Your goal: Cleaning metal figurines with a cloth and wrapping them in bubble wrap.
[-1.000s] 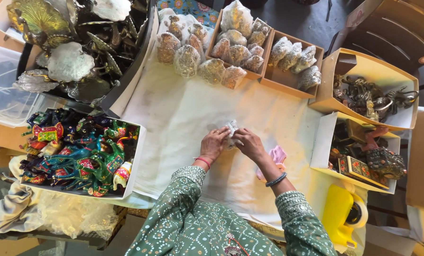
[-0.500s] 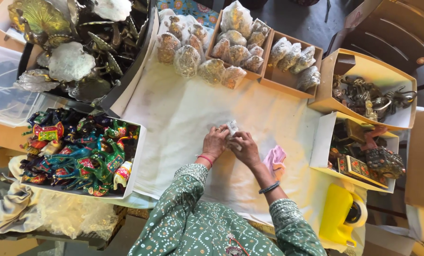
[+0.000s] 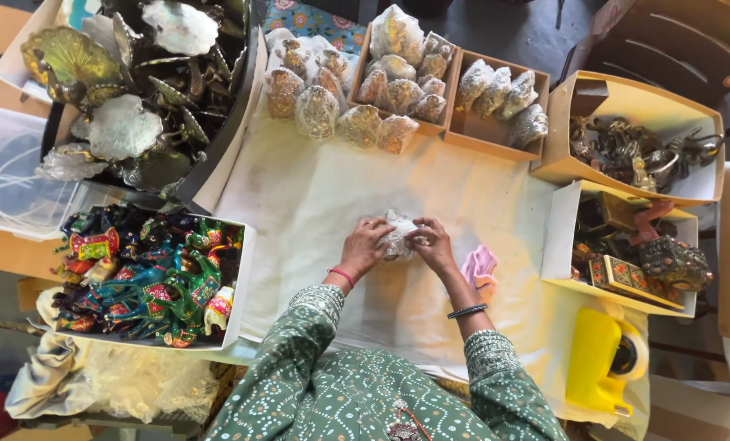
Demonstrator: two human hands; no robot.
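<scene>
Both hands meet mid-cloth. Our left hand point(image 3: 367, 245) and right hand point(image 3: 432, 243) clasp a small clear-plastic-wrapped bundle point(image 3: 398, 235) between the fingertips, pinched from both sides. We judge the two-sided grip is there to keep the slippery wrap from shifting while it is worked. What is inside we cannot tell; the wrap hides it.

Pose: forearms converge in a V from the green patterned sleeves point(image 3: 316, 384), wrists low near the white cloth point(image 3: 316, 196), fingers curled inward, palms roughly facing each other.

A pink scrap point(image 3: 479, 265) lies just beside the right wrist.

Further out, stock sits in open containers ringing the bare middle, so likely all within reach:
- far side: wrapped figurines point(image 3: 332, 114) loose on the cloth, more in brown cardboard boxes point(image 3: 496, 131)
- left: painted animal figures point(image 3: 144, 278) in a white box, metal leaf-shaped pieces point(image 3: 120, 122) beyond
- right: yellow-lined boxes point(image 3: 626, 106) of dark metal items
- near right: yellow tape dispenser point(image 3: 602, 363)
</scene>
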